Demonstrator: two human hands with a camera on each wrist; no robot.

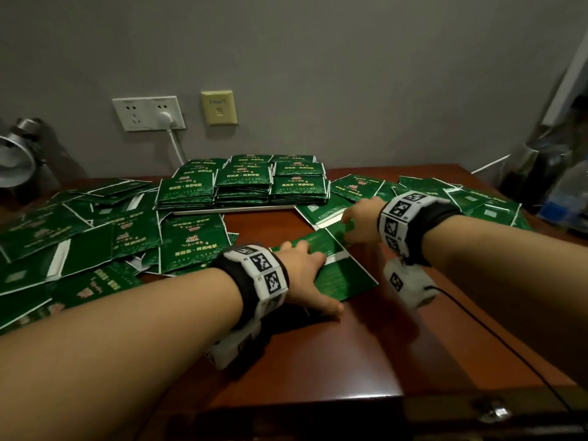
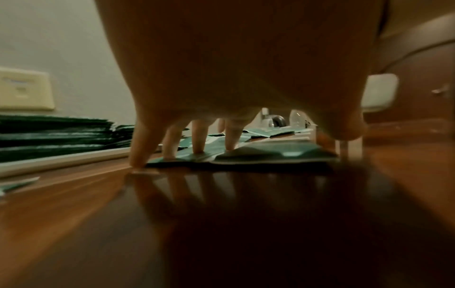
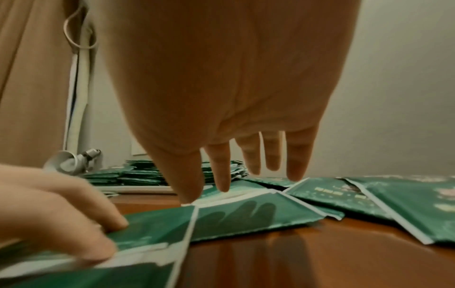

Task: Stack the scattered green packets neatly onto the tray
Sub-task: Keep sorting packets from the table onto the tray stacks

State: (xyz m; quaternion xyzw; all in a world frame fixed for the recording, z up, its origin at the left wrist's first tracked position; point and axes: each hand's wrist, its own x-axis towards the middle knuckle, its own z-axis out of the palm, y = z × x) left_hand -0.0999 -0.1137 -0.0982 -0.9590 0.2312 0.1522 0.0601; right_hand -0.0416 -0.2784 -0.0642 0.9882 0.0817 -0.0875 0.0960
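Note:
Three rows of stacked green packets (image 1: 243, 183) stand on a white tray (image 1: 238, 210) at the back of the brown table. Loose packets lie in a heap on the left (image 1: 95, 237) and another on the right (image 1: 477, 202). My left hand (image 1: 305, 272) presses spread fingertips (image 2: 197, 142) on a face-down packet (image 1: 342, 275) in the middle; its little finger touches the wood. My right hand (image 1: 359, 222) hovers with straight fingers (image 3: 221, 167) over a neighbouring packet (image 3: 246, 218), with only the thumb tip at its far edge. Neither hand grips anything.
A metal desk lamp (image 1: 16, 160) stands at the far left. A wall socket with a white plug (image 1: 165, 117) is behind the tray. Dark clutter (image 1: 566, 186) fills the right corner. A black cable (image 1: 477, 323) trails from my right wrist. Bare wood reaches the front edge (image 1: 302, 399).

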